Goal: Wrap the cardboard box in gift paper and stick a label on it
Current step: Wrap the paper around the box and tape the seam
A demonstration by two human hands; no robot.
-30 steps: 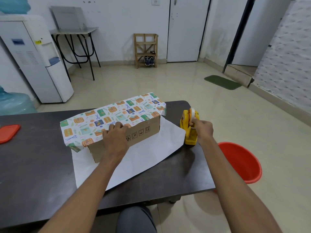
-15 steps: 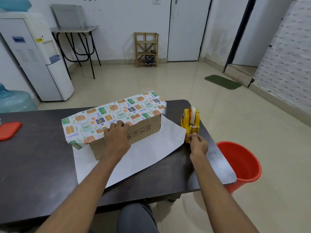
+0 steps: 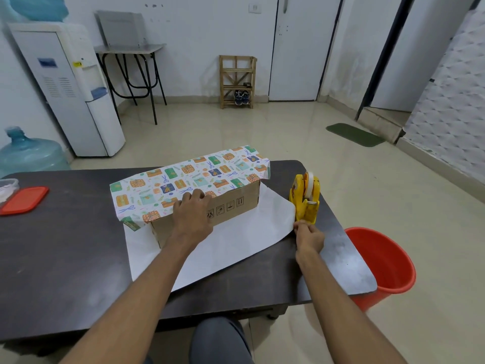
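The cardboard box (image 3: 236, 207) lies on the dark table (image 3: 65, 245), on a sheet of gift paper whose white underside (image 3: 236, 248) spreads toward me. The printed flap (image 3: 183, 177) is folded over the box top. My left hand (image 3: 193, 216) rests against the box's near side, fingertips pressing the flap's edge onto the top. A yellow tape dispenser (image 3: 305, 198) stands right of the box. Just in front of its base, my right hand (image 3: 309, 236) pinches what seems to be a clear tape strip; the tape itself is hard to see.
A red bucket (image 3: 388, 261) stands on the floor by the table's right end. A red lid (image 3: 25, 200) and a clear container (image 3: 8, 185) lie at the table's far left. A water dispenser (image 3: 70, 88) and a blue bottle (image 3: 29, 153) stand behind.
My right hand left the top of the tape dispenser and drew back toward me, past its base, fingers pinched. My left hand stayed on the box.
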